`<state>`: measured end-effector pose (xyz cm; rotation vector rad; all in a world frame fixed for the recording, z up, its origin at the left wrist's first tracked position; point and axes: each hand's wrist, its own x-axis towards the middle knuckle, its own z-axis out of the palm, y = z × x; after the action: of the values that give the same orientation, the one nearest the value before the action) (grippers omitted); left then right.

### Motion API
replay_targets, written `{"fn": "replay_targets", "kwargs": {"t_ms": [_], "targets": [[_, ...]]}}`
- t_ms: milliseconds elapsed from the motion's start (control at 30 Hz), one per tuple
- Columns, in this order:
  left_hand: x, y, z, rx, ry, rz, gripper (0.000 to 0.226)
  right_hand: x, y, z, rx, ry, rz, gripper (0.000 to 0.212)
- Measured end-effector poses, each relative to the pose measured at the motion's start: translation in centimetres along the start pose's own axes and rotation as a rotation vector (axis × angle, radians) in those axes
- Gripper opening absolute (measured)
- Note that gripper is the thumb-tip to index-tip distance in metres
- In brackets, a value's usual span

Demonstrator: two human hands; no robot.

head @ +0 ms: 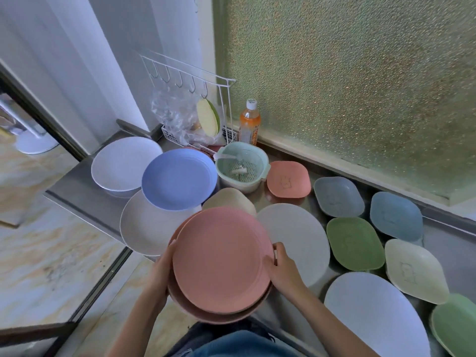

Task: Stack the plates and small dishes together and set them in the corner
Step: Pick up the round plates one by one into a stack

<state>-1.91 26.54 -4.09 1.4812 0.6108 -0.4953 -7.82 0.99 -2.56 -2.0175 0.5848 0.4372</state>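
Two pink plates (221,261), one set on the other slightly askew, are held over the near edge of the steel surface (85,191), just in front of the blue plate (179,179). The left hand (161,271) curls round the pair's left rim and the right hand (279,265) grips the right rim with fingers wrapped over the edge. The other plates lie around the blue plate, a white one behind it to the left and a beige one partly beneath it, while the small dishes (355,243) sit in a cluster well to its right. Since the top pink plate sits off-centre, a tilt could let it slide off and fall to the floor. The blue plate itself overlaps its neighbours, so a bump from the carried pair might tip it. Behind the blue plate stands an orange bottle (249,124); its label writing is too small to read, and the faint marks inside the small dishes are not legible.
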Motion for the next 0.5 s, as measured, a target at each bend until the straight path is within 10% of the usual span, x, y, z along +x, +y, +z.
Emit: {"fn": "replay_targets", "kwargs": {"t_ms": [500], "targets": [[-1.5,0.3,-7.2,-0.373,0.307,-0.021,0.044,7.1,-8.9,5.1,0.010,0.004,-0.333,0.024]]}}
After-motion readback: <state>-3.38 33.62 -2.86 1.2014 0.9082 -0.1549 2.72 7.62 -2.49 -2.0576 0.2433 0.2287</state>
